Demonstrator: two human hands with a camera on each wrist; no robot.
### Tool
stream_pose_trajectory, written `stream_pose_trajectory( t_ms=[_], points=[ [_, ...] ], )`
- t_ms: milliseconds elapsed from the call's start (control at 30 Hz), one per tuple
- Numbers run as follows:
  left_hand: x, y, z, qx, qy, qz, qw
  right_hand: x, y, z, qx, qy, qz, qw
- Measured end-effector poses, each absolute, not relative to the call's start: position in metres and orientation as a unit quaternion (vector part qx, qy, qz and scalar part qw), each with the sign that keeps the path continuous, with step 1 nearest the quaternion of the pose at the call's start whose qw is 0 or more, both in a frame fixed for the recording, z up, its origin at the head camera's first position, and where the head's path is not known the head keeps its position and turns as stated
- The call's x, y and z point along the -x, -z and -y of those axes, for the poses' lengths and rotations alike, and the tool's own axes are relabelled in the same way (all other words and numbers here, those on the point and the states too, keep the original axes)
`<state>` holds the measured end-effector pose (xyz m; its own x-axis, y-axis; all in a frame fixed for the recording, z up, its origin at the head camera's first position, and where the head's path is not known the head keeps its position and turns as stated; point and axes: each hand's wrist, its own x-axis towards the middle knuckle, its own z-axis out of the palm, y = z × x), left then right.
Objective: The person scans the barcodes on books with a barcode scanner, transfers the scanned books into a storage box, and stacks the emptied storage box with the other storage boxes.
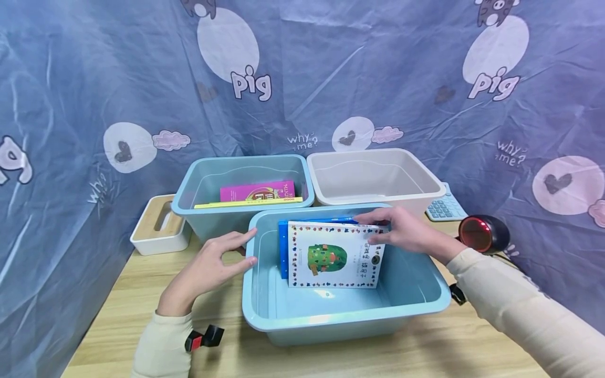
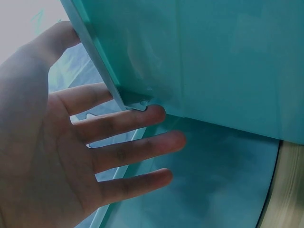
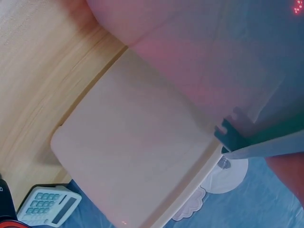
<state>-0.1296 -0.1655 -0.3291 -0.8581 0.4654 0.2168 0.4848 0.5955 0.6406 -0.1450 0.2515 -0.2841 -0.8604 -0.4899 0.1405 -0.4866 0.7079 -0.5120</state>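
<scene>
A white picture book (image 1: 336, 257) with a green drawing on its cover stands tilted inside the front light-blue bin (image 1: 331, 319). Behind it shows the edge of a blue book (image 1: 283, 249). My right hand (image 1: 402, 228) grips the white book's upper right corner, thumb on the cover and fingers over the top edge. In the right wrist view most of that hand is hidden by the bin wall. At the bin's left rim is my left hand (image 1: 212, 265), its fingers straight; the left wrist view shows the hand (image 2: 90, 142) against the rim, palm in sight.
A second blue bin (image 1: 189, 184) at the back left holds a pink book (image 1: 257, 191) and a yellow book (image 1: 246, 202). Beside it stands a pale grey bin (image 1: 373, 201). A tissue box (image 1: 158, 244) sits far left; a calculator (image 1: 444, 207) and a black device with red light (image 1: 484, 233) are right.
</scene>
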Motion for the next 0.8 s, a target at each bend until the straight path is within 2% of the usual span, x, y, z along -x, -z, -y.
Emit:
stream_pose_trajectory(
  t_ms=[267, 467, 800],
  points=[
    [0.130, 0.330, 0.166, 0.265, 0.364, 0.893, 0.014, 0.143, 0.288, -0.247, 0.343, 0.229, -0.910, 0.034],
    [0.129, 0.327, 0.166, 0.260, 0.366, 0.893, 0.010, 0.139, 0.287, -0.245, 0.355, 0.231, -0.904, 0.054],
    [0.129, 0.329, 0.166, 0.257, 0.364, 0.895, 0.005, 0.129, 0.290, -0.245, 0.345, 0.255, -0.903, -0.026]
  ],
)
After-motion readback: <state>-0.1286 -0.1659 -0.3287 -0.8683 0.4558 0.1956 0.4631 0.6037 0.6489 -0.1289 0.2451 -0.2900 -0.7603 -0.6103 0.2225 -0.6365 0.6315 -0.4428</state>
